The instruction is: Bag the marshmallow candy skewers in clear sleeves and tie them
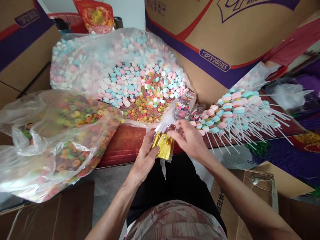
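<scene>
My left hand (pixel 146 155) grips a small clear packet of gold twist ties (pixel 163 145), thumb across its front. At the packet's upper right, my right hand (pixel 191 138) has its thumb and fingers apart, with the thumb at the packet's edge; nothing shows between them. Just beyond lie white sticks (pixel 168 116) and a stack of small printed plastic bags (pixel 185 105). To the right is a pile of candy skewers (pixel 232 108), pastel candies threaded on white sticks.
A large open plastic bag of pastel candies (pixel 120 80) and ring gummies (pixel 147 108) spreads across the red table (pixel 120 141). Another bag of ring gummies (pixel 75 146) sits left. Large cardboard boxes (pixel 200 36) stand behind; an open carton (pixel 250 190) is on the floor, lower right.
</scene>
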Demonstrator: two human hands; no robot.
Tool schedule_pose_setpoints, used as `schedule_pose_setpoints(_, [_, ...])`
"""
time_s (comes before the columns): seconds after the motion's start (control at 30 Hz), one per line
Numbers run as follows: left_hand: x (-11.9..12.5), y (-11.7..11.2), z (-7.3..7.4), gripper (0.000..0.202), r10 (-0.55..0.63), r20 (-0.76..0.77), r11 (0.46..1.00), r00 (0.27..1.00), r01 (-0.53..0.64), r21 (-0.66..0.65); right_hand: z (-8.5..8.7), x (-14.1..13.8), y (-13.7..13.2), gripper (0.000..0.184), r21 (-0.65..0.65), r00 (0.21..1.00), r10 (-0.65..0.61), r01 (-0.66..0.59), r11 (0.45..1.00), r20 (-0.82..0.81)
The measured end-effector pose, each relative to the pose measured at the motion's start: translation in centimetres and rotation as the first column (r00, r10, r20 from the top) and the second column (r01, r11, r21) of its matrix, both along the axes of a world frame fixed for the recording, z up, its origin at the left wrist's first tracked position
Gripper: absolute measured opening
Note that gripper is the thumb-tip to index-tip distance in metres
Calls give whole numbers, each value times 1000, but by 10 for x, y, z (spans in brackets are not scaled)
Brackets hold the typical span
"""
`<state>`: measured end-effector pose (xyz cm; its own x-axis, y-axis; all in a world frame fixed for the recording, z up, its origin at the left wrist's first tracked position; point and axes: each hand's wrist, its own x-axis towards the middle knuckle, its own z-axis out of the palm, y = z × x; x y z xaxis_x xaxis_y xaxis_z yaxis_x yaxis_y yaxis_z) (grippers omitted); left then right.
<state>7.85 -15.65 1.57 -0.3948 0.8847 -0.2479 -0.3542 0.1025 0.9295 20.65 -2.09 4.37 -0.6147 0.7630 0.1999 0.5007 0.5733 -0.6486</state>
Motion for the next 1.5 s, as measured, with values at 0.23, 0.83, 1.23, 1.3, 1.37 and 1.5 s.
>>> schedule_pose_setpoints(0.23, [-7, -7, 0, 51, -205, 136, 973, 969, 186, 137, -5, -6, -16, 28, -593, 893, -126, -176, 786, -432])
schedule_pose_setpoints(0.83, [30, 14, -7, 69, -140, -634, 980, 761, 13, -200, 7, -3, -44, 28, -503, 826, -240, -61, 862, -510])
schedule_pose_setpoints(1.23, [15, 11, -7, 57, -274, -669, 961, 690, 213, -175, -25, 23, -13, 11, -354, 827, -315, 152, 923, -466])
schedule_pose_setpoints(1.3, [11, 12, -7, 57, -277, -683, 961, 676, 187, -204, -18, 31, -16, 10, -264, 785, -361, 258, 929, -503])
schedule_pose_setpoints(1.37, [9, 14, -10, 57, -263, -703, 965, 661, 170, -201, -8, 37, -22, 6, -129, 817, -306, 278, 952, -489])
schedule_pose_setpoints(1.5, [8, 16, -14, 60, -262, -748, 965, 610, 175, -195, 2, 39, -32, 14, -11, 963, 47, -51, 999, -264])
